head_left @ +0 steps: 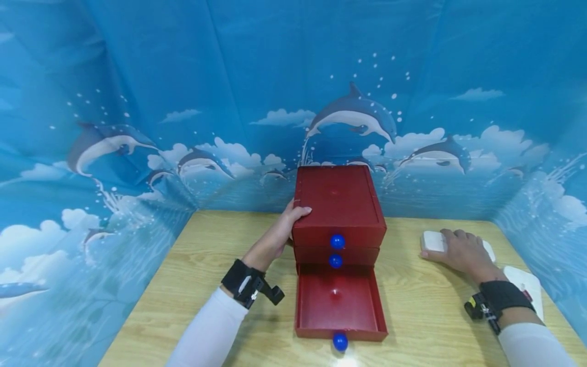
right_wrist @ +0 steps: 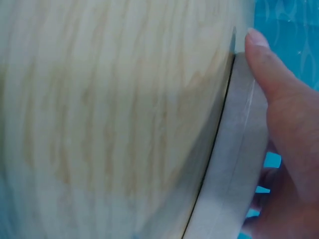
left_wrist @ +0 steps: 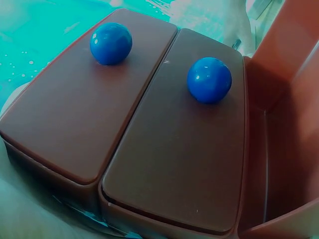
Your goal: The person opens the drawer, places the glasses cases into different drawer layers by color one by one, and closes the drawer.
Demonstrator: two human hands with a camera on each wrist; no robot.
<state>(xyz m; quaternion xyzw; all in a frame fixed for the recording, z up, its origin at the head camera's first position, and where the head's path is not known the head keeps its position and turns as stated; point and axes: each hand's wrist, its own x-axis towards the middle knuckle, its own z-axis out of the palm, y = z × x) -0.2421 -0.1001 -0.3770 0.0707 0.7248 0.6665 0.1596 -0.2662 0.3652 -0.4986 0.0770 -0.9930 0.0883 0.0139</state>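
Note:
A small red drawer cabinet (head_left: 338, 196) stands in the middle of the table, with round blue knobs (head_left: 337, 241) on its drawers. Its bottom drawer (head_left: 339, 306) is pulled out and bare inside; the upper two are closed, as the left wrist view also shows. My left hand (head_left: 284, 227) holds the cabinet by its left side, the thumb laid over the top edge and the other fingers hidden. Over on the right, my right hand (head_left: 463, 251) grips a flat white box-like block (head_left: 433, 241) on the table, thumb along its near side (right_wrist: 234, 144).
Another flat white piece (head_left: 525, 285) with a small red mark lies under the right wrist. Blue dolphin-print cloth (head_left: 275, 102) walls off the back and both sides of the wooden table (head_left: 412, 316). The drawer juts out toward the front edge.

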